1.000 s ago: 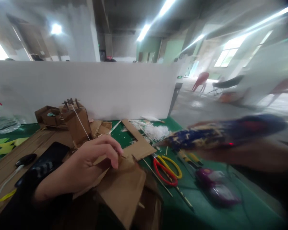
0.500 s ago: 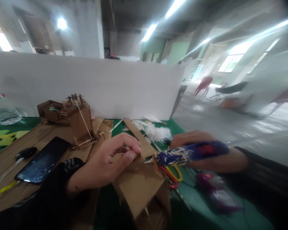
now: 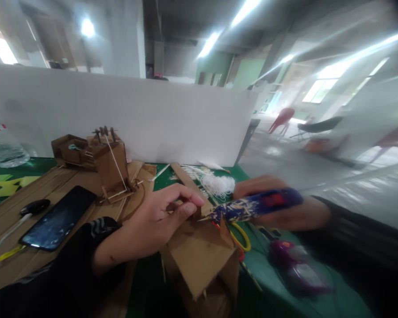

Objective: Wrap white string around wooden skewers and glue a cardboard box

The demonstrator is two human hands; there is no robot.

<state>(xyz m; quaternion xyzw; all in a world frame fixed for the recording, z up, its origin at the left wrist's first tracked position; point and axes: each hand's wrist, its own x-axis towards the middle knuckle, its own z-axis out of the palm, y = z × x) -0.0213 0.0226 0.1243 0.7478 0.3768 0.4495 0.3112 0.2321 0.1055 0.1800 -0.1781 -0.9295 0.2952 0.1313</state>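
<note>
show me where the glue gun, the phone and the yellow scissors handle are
glue gun [image 3: 252,206], head view, middle of its blue barrel
phone [image 3: 58,218], head view, centre of its dark screen
yellow scissors handle [image 3: 242,240], head view, its loop

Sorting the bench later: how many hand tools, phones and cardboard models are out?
Glue guns: 2 (blue in right hand, purple)
Scissors: 1
Phones: 1
Cardboard models: 2 (back, under left hand)
Total: 6

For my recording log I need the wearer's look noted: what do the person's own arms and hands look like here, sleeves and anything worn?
Both hands are bare: no gloves, rings or watch show. The left hand comes out of a black long sleeve with a pale wavy marking near the cuff. The right hand has a dark sleeve too, pushed back from the wrist; it is blurred, so no markings can be made out.
</note>
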